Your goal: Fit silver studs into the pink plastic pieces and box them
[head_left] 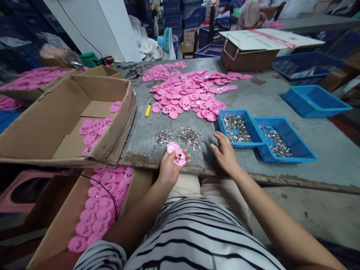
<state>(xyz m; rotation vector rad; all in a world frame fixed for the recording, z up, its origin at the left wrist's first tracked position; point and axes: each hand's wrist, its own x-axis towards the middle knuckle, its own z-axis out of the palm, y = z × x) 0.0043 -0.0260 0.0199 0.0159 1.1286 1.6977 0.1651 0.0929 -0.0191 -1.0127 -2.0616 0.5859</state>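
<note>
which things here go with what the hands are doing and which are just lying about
Likely part of it: pink piece in the left hand, pink pile, metal bits, blue trays holding more

Probably just lying about: fan, white board

soft light covers the table (261, 95), edges stretch outward, and far detail seems blurred.

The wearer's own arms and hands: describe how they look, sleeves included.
The left hand and right hand are bare, with no gloves, rings or watch visible. The left sleeve is white with dark stripes, matching the shirt, and is short or pushed up. The visible right arm shows no sleeve.
</note>
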